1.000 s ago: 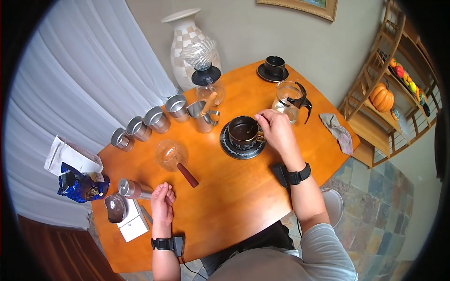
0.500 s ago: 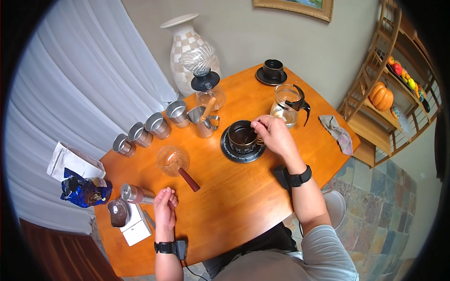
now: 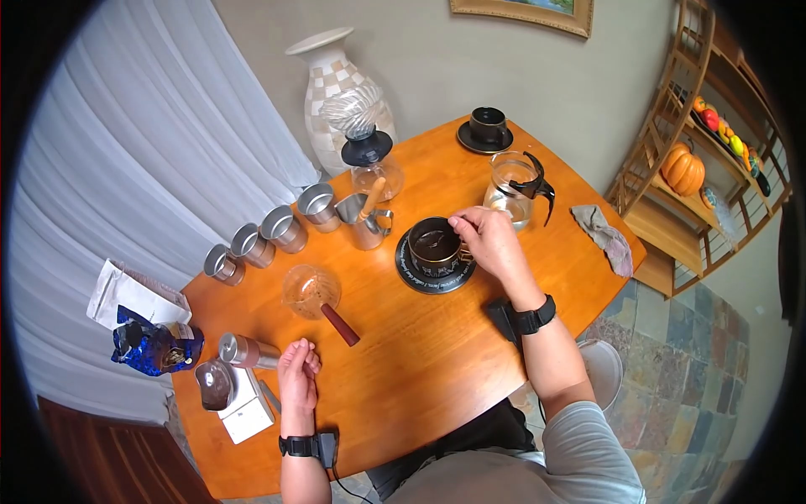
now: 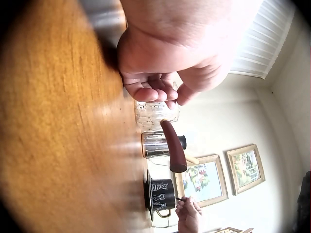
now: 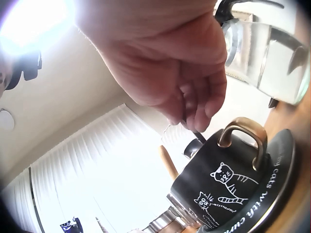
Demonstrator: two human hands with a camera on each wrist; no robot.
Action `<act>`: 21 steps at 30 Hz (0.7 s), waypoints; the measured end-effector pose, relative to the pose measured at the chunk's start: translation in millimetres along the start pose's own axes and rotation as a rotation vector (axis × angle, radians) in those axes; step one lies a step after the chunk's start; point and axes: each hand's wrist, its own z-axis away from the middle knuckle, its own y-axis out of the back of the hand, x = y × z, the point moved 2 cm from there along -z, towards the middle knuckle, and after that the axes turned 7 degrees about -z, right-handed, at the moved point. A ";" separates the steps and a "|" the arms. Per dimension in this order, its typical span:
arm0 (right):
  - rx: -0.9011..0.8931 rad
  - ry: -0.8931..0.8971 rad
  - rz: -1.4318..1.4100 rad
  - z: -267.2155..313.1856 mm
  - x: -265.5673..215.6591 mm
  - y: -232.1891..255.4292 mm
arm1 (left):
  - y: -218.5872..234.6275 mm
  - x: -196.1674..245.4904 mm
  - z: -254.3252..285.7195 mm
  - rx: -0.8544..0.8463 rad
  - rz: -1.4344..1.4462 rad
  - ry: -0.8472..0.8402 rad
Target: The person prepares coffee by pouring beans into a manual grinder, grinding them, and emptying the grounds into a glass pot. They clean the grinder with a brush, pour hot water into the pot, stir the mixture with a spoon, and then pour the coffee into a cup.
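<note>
My right hand point(image 3: 489, 241) is over the right rim of a black cup point(image 3: 434, 249) with dark liquid, on a black saucer point(image 3: 409, 275). In the right wrist view its thumb and fingers pinch a thin dark utensil point(image 5: 199, 138) that dips into the cup point(image 5: 214, 179); the utensil's lower end is hidden. Cat drawings and a gold handle show on the cup. My left hand point(image 3: 297, 375) rests on the table with loosely curled fingers and holds nothing. It lies beside a metal cylinder point(image 3: 243, 350), below a glass vessel point(image 3: 311, 291) with a red-brown handle point(image 3: 339, 325).
A glass pitcher point(image 3: 510, 190) stands behind my right hand, with a cloth point(image 3: 601, 238) to its right. Several metal cups point(image 3: 284, 229), a steel jug point(image 3: 363, 223) and a glass brewer point(image 3: 377, 176) line the far left. Another black cup point(image 3: 488, 126) sits at the back.
The whole view has shifted slightly, so table items appear a little lower. My right hand still pinches at the cup's rim, with its fingers slightly lower. The left hand stays idle on the table.
</note>
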 end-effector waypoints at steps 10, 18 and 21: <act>0.029 0.014 0.051 -0.5 -0.5 3.2 | 1.0 -0.7 -1.1 -0.012 -0.003 0.003; -0.131 -0.062 -0.125 0.6 6.5 -3.7 | -0.8 0.9 0.2 -0.011 -0.006 -0.008; -0.120 -0.135 -0.110 -0.1 2.3 -0.5 | 1.5 -0.7 -0.7 -0.016 -0.007 -0.006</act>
